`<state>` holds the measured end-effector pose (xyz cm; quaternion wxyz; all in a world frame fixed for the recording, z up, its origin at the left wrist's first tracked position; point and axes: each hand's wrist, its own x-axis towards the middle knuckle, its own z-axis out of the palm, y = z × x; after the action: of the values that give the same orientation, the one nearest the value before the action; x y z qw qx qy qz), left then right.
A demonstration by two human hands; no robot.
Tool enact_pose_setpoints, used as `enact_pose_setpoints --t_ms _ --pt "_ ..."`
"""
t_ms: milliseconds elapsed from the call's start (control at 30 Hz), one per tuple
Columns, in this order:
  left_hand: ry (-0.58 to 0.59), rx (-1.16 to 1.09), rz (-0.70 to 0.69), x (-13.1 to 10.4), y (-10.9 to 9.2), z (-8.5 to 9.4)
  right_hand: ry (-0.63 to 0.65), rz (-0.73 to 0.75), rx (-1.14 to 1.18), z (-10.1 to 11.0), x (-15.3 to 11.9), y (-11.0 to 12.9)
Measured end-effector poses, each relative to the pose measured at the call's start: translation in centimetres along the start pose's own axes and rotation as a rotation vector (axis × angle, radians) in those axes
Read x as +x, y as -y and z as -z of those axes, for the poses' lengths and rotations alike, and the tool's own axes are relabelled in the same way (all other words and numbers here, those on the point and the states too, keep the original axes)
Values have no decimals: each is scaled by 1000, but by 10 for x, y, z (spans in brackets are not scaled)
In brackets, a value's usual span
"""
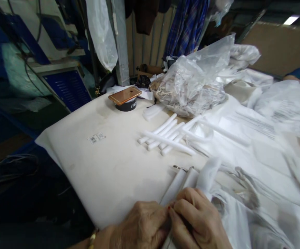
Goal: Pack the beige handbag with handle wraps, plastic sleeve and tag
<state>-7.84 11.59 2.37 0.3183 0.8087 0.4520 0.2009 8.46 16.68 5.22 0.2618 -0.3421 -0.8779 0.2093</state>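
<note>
A: State of each grip?
B: Left hand (142, 224) and right hand (199, 221) both pinch the rolled white fabric (181, 181).
A: Location?
B: Near edge of the bench (108, 166).

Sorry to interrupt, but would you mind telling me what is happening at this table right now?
A person sits at a white-covered table, both hands together at its near edge. The left hand and right hand pinch the end of a folded white fabric strip. Finished-looking white rolls lie further back, beside a clear plastic bag. A phone rests on a tape roll.
</note>
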Motion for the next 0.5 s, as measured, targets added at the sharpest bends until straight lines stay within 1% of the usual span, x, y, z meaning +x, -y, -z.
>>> enact_pose_setpoints --t_ms 133,233,300,400,500 --pt "-45 14 -67 6 13 -21 -41 8 8 -4 0 -1" --pt "-43 17 -132 10 20 -28 9 -22 -34 -5 1 0" --pt "-1 19 -136 13 22 -29 23 -46 -100 -7 3 3" --pt "76 1 -85 15 26 -27 42 -100 -220 -12 7 7" --pt "72 -67 -25 12 30 -19 95 -148 -305 -16 11 8"
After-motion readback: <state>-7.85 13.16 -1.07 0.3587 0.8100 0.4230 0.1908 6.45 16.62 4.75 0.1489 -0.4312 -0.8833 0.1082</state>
